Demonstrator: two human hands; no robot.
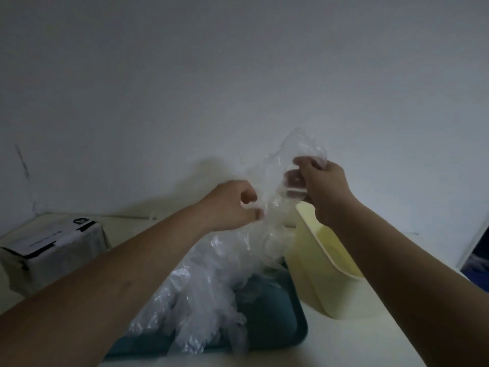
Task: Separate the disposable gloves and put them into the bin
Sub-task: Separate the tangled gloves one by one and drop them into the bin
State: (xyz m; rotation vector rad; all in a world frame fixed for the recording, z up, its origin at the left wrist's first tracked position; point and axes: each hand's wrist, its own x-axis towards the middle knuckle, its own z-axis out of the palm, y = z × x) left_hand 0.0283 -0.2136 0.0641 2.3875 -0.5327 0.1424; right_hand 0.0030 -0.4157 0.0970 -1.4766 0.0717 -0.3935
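Both hands are raised over the table with thin clear disposable gloves point(275, 181) stretched between them. My left hand point(235, 205) pinches the lower edge of the plastic. My right hand point(320, 184) grips the upper part, higher and to the right, its fingers partly wrapped in the film. Below them a heap of more clear gloves point(201, 295) lies on a teal tray point(275, 329). A pale yellow bin point(325, 263) stands just right of the tray, under my right forearm; its inside is partly hidden by the arm.
A white box with black markings point(50, 250) sits at the left of the white table point(370, 340). A plain white wall point(238, 75) rises right behind the table. The table's right edge point(465, 260) drops off near a dark gap.
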